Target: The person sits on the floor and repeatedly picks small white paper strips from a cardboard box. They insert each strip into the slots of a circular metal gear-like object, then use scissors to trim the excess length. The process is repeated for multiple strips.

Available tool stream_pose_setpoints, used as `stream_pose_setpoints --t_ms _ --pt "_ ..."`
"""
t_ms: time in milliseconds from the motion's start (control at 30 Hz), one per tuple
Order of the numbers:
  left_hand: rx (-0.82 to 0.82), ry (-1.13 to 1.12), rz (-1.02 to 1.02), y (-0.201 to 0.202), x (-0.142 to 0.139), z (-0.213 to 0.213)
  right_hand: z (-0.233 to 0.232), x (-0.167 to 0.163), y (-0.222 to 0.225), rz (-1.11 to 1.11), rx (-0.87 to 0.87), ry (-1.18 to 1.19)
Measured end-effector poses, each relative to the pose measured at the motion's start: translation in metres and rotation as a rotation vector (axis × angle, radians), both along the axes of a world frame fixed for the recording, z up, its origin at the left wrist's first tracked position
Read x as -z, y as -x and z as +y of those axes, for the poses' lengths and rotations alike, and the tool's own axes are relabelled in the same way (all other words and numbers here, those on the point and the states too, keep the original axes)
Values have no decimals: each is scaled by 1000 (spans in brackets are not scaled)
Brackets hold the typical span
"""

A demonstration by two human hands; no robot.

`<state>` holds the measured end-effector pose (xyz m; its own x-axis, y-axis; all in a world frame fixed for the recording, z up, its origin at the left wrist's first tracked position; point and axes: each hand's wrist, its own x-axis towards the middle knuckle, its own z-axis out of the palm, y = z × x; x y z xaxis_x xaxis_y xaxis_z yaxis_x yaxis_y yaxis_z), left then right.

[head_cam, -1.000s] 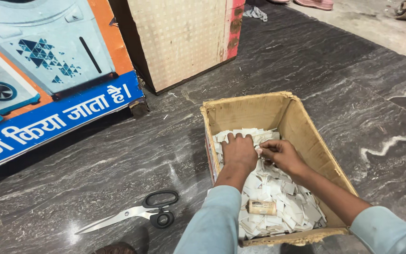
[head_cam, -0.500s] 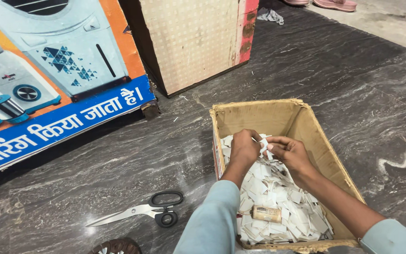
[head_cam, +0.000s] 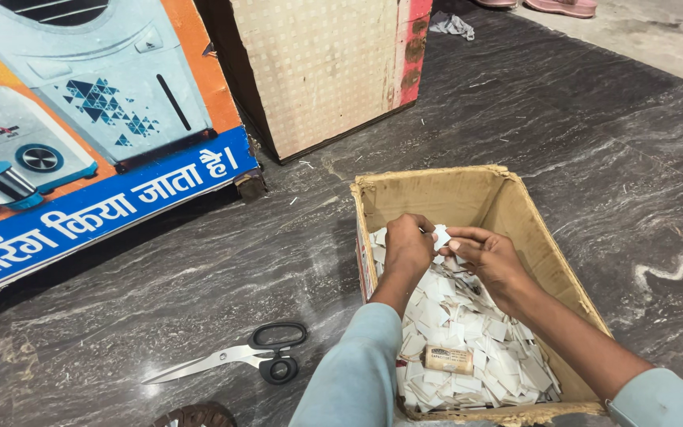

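both hands meet at centre frame: the left hand (head_cam: pixel 407 247) and right hand (head_cam: pixel 485 257) pinch one small white paper slip (head_cam: pixel 441 236) between fingertips, above a cardboard box (head_cam: pixel 444 192) of white slips; scissors (head_cam: pixel 235 360) lie lower left.

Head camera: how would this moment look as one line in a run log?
left hand: pinching white slip | right hand: at same slip | cardboard box: holds slips, small roll | scissors: on floor
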<state>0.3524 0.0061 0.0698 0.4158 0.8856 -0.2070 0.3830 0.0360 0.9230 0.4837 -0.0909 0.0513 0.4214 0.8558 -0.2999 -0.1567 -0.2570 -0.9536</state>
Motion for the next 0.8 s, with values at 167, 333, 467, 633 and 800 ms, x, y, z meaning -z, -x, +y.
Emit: stream_pose_setpoints --t_ms 167,333,467,633,800 --pt "12 -238 291 2 -8 -5 -2 26 -15 -512 48 184" --pt "217 -274 672 -2 4 -8 -3 41 -14 -1012 -190 225" --pt "394 -130 820 -8 19 -7 -1 32 -13 -908 -198 319" --pt "394 -211 847 -6 20 -6 2 18 -7 -515 -97 340" --pt "156 -359 555 -2 11 -2 9 25 -6 -108 -206 -16"
